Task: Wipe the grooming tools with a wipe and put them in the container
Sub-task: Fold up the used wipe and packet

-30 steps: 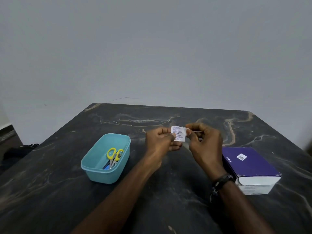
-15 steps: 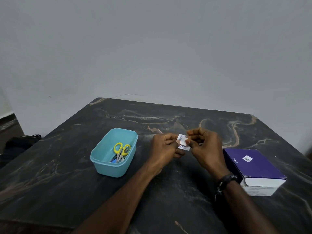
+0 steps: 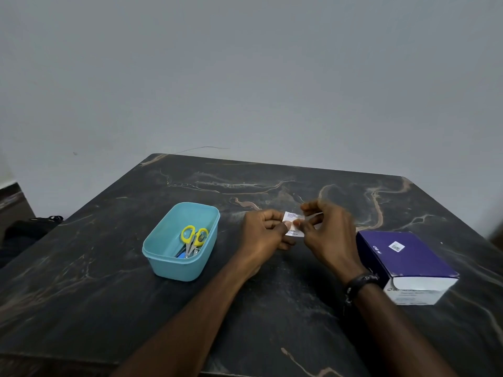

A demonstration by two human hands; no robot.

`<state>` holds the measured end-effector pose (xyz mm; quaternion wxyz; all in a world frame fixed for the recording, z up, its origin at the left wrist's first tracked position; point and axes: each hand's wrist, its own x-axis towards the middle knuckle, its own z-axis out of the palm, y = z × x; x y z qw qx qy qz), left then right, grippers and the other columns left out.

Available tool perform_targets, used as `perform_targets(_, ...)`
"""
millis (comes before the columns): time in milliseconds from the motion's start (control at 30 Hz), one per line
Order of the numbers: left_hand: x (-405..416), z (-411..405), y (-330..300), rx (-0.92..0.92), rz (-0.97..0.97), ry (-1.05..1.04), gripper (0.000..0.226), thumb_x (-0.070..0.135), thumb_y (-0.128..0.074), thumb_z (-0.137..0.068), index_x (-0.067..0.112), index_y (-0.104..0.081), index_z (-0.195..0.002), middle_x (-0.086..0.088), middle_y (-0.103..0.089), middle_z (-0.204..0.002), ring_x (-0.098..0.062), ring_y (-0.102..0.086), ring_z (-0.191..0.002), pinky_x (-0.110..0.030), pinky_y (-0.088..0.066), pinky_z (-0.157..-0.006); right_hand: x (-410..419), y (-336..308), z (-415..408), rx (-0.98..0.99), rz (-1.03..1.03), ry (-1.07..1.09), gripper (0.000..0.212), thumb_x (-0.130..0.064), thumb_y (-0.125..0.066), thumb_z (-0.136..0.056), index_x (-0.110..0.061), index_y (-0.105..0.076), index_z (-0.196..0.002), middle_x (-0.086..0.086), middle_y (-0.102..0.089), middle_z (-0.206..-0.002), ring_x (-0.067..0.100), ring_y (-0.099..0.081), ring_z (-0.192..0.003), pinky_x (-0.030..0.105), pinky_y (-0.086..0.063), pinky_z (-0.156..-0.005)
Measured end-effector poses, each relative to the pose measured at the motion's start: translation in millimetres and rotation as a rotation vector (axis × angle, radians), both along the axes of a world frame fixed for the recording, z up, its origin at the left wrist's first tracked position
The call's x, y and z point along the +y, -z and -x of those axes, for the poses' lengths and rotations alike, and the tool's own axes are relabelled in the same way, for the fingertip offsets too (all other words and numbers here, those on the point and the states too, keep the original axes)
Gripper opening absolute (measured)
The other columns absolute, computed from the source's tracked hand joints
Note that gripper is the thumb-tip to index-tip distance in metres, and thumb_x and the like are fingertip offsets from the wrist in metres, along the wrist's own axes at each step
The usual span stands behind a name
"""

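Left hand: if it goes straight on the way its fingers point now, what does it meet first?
The left hand points right, pinching a small packet. Just past the packet are the fingers of the right hand, so it would probably meet those first. Depth between the hands is unclear.

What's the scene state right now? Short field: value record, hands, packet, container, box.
left hand: pinches the wipe packet
right hand: pinches the same packet, blurred
wipe packet: small, white, printed, held above the table
container: teal, open, left of the hands
in container: yellow-handled scissors, other tools unclear
box: purple and white, right of the hands
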<state>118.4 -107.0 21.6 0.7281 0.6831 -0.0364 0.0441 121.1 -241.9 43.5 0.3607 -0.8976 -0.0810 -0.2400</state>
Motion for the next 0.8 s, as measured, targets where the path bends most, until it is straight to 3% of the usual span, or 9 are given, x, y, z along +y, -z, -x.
perform_targets(133, 1.5, -0.1, -2.5, -0.001, 0.032, -0.046, 0.009, 0.002, -0.062, -0.09, 0.007, -0.067, -0.094, -0.014, -0.075, -0.081, -0.02, -0.07, -0.059, -0.03, -0.059, -0.058, -2.4, 0.0, -3.7, 0.002, -0.105, 0.038, 0.023, -0.023, -0.069, -0.087, -0.014, -0.066, -0.108, -0.004, -0.068, -0.097, 0.009, -0.063, -0.082, 0.027, -0.055, -0.07)
perform_targets(333, 2.8, 1.3, -4.4, 0.003, 0.079, -0.028, 0.008, 0.005, -0.064, -0.089, 0.008, -0.067, -0.096, -0.013, -0.075, -0.078, -0.023, -0.071, -0.061, -0.032, -0.059, -0.059, -0.2, 1.5, -4.5, 0.237, -0.287, -0.127, 0.023, -0.018, -0.075, -0.081, -0.011, -0.067, -0.102, 0.003, -0.072, -0.085, 0.016, -0.07, -0.077, 0.035, -0.06, -0.071)
perform_targets(533, 4.2, 4.0, -8.1, 0.013, 0.083, 0.028, 0.008, 0.004, -0.065, -0.089, 0.006, -0.067, -0.096, -0.017, -0.074, -0.081, -0.024, -0.071, -0.063, -0.03, -0.059, -0.059, -1.6, -5.3, -0.5, 0.277, -0.424, -0.175, 0.011, -0.001, -0.07, -0.083, -0.011, -0.067, -0.083, 0.008, -0.07, -0.075, 0.016, -0.066, -0.067, 0.012, -0.043, -0.049)
perform_targets(667, 5.9, 4.5, -11.8, 0.023, 0.117, 0.053, 0.014, -0.001, -0.063, -0.088, 0.009, -0.065, -0.097, -0.015, -0.074, -0.078, -0.022, -0.07, -0.06, -0.031, -0.06, -0.059, -2.9, -9.3, 2.4, 0.3, -0.492, -0.208, 0.011, 0.002, -0.067, -0.084, -0.009, -0.067, -0.085, 0.01, -0.069, -0.074, 0.012, -0.065, -0.06, 0.011, -0.042, -0.046)
perform_targets(800, 6.9, 4.2, -14.1, 0.023, 0.149, 0.042, 0.013, -0.003, -0.063, -0.087, 0.007, -0.066, -0.095, -0.017, -0.073, -0.074, -0.022, -0.068, -0.056, -0.032, -0.06, -0.059, -5.0, -10.0, 2.2, 0.332, -0.554, -0.217, 0.008, -0.001, -0.067, -0.086, -0.008, -0.067, -0.091, 0.009, -0.07, -0.072, 0.013, -0.067, -0.058, 0.019, -0.042, -0.045)
